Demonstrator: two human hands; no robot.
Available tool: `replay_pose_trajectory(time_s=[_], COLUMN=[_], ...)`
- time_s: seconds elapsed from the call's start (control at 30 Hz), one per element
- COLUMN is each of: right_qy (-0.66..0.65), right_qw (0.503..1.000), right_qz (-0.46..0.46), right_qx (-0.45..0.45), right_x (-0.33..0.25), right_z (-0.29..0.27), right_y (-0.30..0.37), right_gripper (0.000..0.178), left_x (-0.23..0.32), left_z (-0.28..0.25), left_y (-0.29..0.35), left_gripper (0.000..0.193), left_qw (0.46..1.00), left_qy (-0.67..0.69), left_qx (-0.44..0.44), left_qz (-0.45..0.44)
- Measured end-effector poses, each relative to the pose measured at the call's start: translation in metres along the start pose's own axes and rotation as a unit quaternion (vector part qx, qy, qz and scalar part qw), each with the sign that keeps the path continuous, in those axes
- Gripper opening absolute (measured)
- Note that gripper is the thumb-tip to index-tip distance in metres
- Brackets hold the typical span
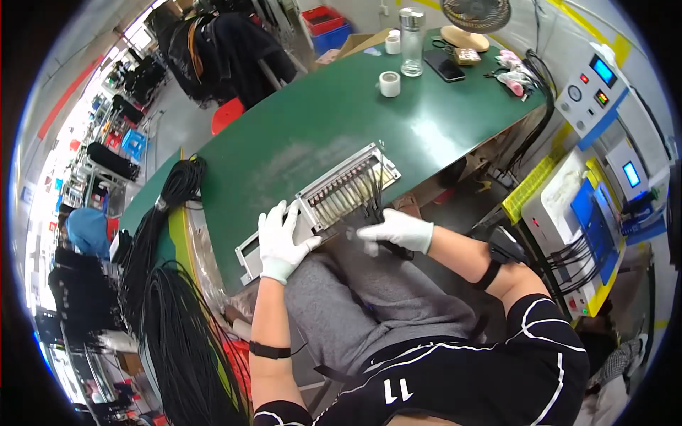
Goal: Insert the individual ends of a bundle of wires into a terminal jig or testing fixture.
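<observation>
My left hand [279,240], in a white glove, lies with spread fingers on the left part of a long metal fixture [307,226] at the table's near edge. A row of slots in the fixture holds several cable ends [348,193], dark at the far end and pale nearer me. From its right part, black cables [375,192] run toward my lap. My right hand [399,231], also gloved in white, is closed around these cables just off the table edge. Its fingertips are slightly blurred.
The green table [284,128] bears a tape roll [389,84], a glass bottle [412,42], a phone [445,65] and a fan [476,14]. Black cable bundles [177,334] hang at the left. Machines with lit screens [568,206] stand at the right.
</observation>
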State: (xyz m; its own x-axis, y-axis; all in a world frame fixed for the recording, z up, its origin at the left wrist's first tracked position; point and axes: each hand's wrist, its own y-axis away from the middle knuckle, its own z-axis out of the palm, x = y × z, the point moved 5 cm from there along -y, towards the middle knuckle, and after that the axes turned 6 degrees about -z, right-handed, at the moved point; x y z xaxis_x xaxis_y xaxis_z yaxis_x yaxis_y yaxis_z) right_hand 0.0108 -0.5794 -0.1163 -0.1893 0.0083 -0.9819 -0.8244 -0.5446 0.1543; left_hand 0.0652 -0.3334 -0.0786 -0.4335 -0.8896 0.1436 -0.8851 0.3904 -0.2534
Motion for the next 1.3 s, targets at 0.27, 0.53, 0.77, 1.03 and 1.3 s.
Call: replay_pose_trajectory(time_s=[0.27,0.53,0.77,1.03,1.3], right_qy=[-0.242,-0.269,-0.265,-0.275,-0.298], right_qw=[0.965,0.960,0.959,0.956,0.947], right_qz=[0.077,0.069,0.082,0.091,0.101], right_qx=[0.069,0.038,0.052,0.043,0.067], right_x=[0.017,0.019,0.003,-0.004,0.001], right_z=[0.020,0.032,0.033,0.038,0.044], right_y=[0.022,0.032,0.037,0.036,0.041], right_gripper=[0.024,0.026,0.025,0.024,0.023], left_x=[0.008,0.009,0.010,0.007,0.009], left_z=[-0.005,-0.008,-0.011,-0.007,-0.011], left_y=[0.002,0.006,0.007,0.008,0.010], left_gripper=[0.092,0.092,0.092,0.093,0.092], left_qw=[1.000,1.000,1.000,1.000,0.999], left_qy=[-0.011,-0.006,0.002,-0.004,0.014], left_qx=[0.002,0.007,0.005,0.013,-0.005], left_qz=[0.009,0.011,-0.005,-0.008,-0.034])
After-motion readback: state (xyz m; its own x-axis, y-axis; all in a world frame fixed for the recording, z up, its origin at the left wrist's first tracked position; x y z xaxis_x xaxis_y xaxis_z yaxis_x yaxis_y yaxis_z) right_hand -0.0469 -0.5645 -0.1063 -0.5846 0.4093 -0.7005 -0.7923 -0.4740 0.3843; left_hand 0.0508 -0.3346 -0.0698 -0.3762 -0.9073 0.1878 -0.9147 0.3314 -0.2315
